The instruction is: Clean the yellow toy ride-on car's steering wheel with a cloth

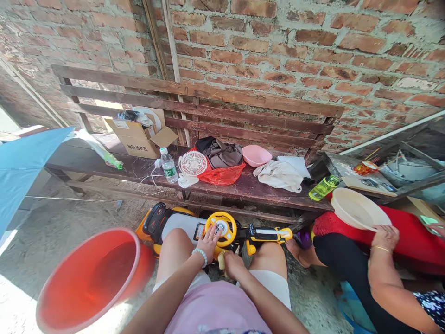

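Observation:
Between my knees stands a yellow, black and white ride-on toy car [179, 227] with a yellow steering wheel [232, 227]. My left hand [208, 243], a beaded bracelet at its wrist, lies spread over the wheel's hub and left side. Just below the wheel, my right hand [233, 265] is closed around a pale yellowish cloth [221, 260], bunched up so that only part of it shows. A yellow and black front part [271, 234] of the toy reaches toward my right knee.
A large red tub [134, 269] of water stands at my left. Along the wooden bench [222, 197] are a cardboard box [134, 139], water bottle [168, 166], white fan [193, 164] and pink bowl [256, 155]. At right, another person's hand [385, 237] holds a cream basin [359, 211].

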Action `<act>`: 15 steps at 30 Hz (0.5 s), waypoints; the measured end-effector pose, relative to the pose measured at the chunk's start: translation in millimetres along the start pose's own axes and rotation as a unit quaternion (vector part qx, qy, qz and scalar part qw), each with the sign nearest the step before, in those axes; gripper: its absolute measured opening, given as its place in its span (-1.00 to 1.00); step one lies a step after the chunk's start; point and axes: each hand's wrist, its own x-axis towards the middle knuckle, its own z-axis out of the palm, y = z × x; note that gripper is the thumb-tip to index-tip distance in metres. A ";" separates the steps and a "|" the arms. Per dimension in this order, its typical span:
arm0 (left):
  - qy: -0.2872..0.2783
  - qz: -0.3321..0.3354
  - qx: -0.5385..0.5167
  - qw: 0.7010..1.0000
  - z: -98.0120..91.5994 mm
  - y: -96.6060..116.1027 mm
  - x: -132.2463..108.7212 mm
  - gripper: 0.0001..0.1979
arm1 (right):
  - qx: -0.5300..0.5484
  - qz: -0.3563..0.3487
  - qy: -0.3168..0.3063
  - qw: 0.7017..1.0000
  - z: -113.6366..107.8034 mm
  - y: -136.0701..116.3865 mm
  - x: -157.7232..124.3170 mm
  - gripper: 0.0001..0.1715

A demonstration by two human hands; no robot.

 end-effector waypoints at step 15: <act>-0.004 0.006 -0.047 0.999 -8.1 1.3 -4.1 0.07 | 0.580 -0.052 0.083 0.809 -119.7 41.0 -17.5 -0.31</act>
